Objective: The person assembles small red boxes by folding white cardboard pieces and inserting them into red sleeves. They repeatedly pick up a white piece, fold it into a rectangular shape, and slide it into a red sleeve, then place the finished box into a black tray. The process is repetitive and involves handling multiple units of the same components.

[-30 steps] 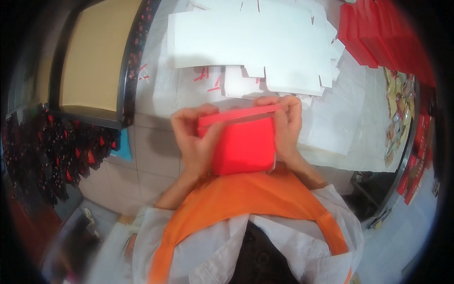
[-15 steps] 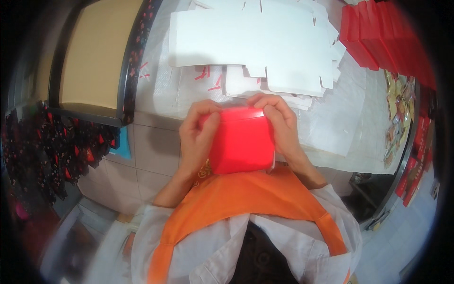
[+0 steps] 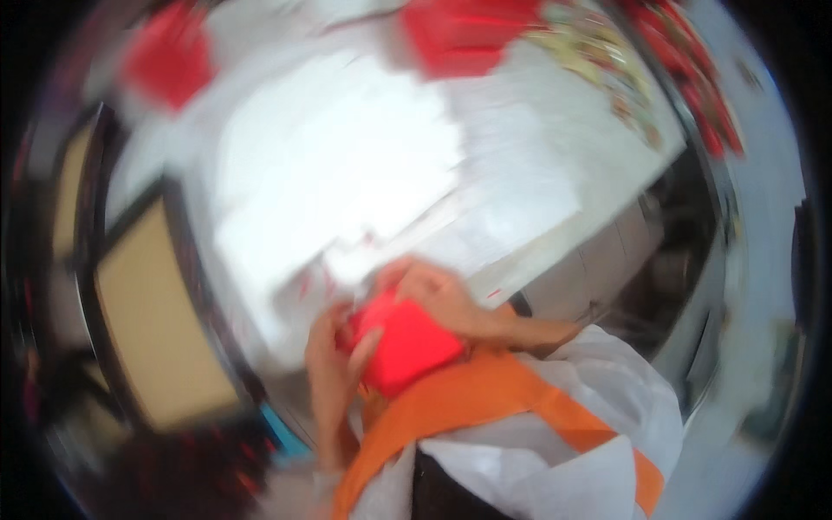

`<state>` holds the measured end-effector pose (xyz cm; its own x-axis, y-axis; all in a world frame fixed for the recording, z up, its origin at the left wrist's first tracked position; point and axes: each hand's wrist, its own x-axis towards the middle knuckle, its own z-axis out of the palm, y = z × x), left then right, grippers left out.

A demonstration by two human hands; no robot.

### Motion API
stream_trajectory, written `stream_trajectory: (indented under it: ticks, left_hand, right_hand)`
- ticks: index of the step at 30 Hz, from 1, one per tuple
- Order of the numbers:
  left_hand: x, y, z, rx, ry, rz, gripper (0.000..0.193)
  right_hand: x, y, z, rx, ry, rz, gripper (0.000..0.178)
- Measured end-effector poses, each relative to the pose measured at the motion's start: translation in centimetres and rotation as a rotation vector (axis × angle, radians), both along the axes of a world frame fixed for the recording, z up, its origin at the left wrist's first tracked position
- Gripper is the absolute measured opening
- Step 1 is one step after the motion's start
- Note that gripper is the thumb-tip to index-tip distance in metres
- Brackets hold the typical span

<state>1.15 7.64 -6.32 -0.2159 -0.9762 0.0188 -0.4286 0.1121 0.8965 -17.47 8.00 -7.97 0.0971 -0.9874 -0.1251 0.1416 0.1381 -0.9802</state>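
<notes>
A small red box [image 3: 412,347] is between my hands, close in front of my orange apron, its outline blurred by motion. My left hand [image 3: 334,347] grips its left side, with the thumb on the red face. At its upper right edge, my right hand [image 3: 429,295] curls its fingers over the box. Whether the box's flap is folded in or standing up cannot be made out. Just beyond my hands lies a stack of flat white cardboard blanks [image 3: 338,156] on the table [image 3: 598,165].
Red boxes [image 3: 468,35] stand at the table's far side, with another red pile [image 3: 169,56] at far left. Small gold packets [image 3: 607,65] lie along the right edge. A dark-framed tan panel [image 3: 165,316] stands at left. Red packages [image 3: 685,78] are beyond the table.
My view has swung to the right, so the table and its contents appear tilted and shifted left. Both hands keep hold of the red box, and my right hand now reaches further over its top.
</notes>
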Motion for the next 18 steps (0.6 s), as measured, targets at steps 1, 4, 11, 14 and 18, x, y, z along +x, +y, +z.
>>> stream_trajectory:
  ticks: [1,4,11,14,18]
  left_hand:
    - [0.8,-0.4,2.3,0.231,-0.17,-0.117,0.029]
    - [1.7,-1.6,4.3,0.259,-0.251,-0.409,0.031]
    - [0.3,-7.2,3.5,0.133,0.278,-0.206,0.022]
    - [-3.4,-7.7,4.1,0.291,0.524,-0.037,0.035]
    - [-6.8,-9.0,2.3,0.245,0.434,0.225,0.045]
  right_hand:
    - [0.6,0.4,0.4,0.017,-0.016,0.027,0.02]
    - [2.1,1.6,1.4,-0.153,-0.026,0.043,0.018]
    - [-5.3,-0.1,5.7,-0.219,-0.166,-0.208,0.02]
    - [-13.9,-2.1,4.1,-0.458,0.401,-0.501,0.032]
    - [-30.3,-7.5,-0.3,-0.515,1.123,-0.745,0.039]
